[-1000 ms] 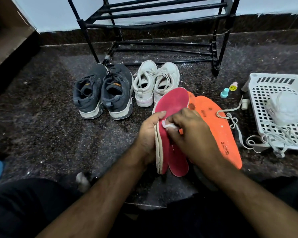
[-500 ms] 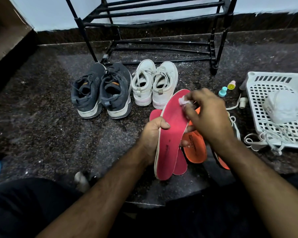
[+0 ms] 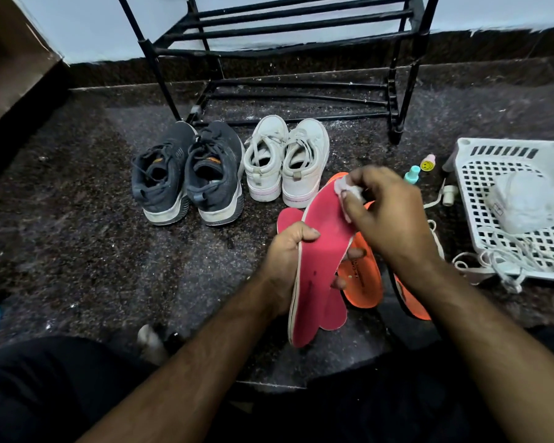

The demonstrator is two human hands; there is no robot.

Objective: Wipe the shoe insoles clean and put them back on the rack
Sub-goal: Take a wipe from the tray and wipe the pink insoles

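My left hand [image 3: 285, 254] grips a pink insole [image 3: 320, 251] by its left edge, tilted up off the floor. A second pink insole [image 3: 288, 217] lies under it, mostly hidden. My right hand [image 3: 384, 215] pinches a small white wipe [image 3: 344, 187] against the toe end of the held insole. Two orange insoles [image 3: 363, 282] lie on the floor beneath my right hand and wrist. The black shoe rack [image 3: 288, 36] stands against the wall at the back.
A pair of dark grey sneakers [image 3: 189, 174] and a pair of white sneakers [image 3: 285, 158] stand in front of the rack. At right, a white plastic basket [image 3: 509, 155] holds a white bundle, with laces [image 3: 499, 260] spilling out. Two small bottles [image 3: 419, 169] stand beside it.
My right hand moved the wipe from the middle of the pink insole up to its toe end. The insole tilted flatter in my left hand, uncovering the orange insoles.
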